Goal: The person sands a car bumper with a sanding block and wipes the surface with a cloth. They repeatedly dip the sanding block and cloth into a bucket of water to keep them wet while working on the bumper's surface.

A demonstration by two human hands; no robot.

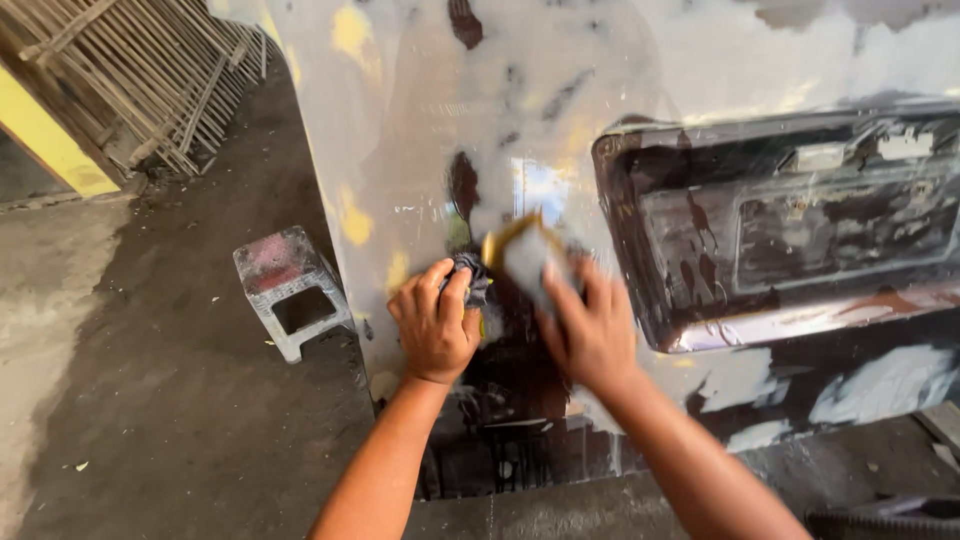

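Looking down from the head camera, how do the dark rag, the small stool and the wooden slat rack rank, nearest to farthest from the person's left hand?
1. Dark rag: bunched in the left hand itself, against the panel.
2. Small stool: on the floor, left of the hand.
3. Wooden slat rack: far upper left.

Body-repair workshop: filler-patched car panel (620,90)

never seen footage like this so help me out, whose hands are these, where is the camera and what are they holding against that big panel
There is one picture, taken by a camera worn on a person's head, looking down at their own two bare hands. In front of them stands a car panel, wet and patchy with grey, yellow and dark spots, with a dark recess on its right side. The left hand grips a dark rag against the panel. The right hand presses a flat sanding sheet on it; it is blurred, so its exact make is hard to tell. On the floor to the left stands a small stool.
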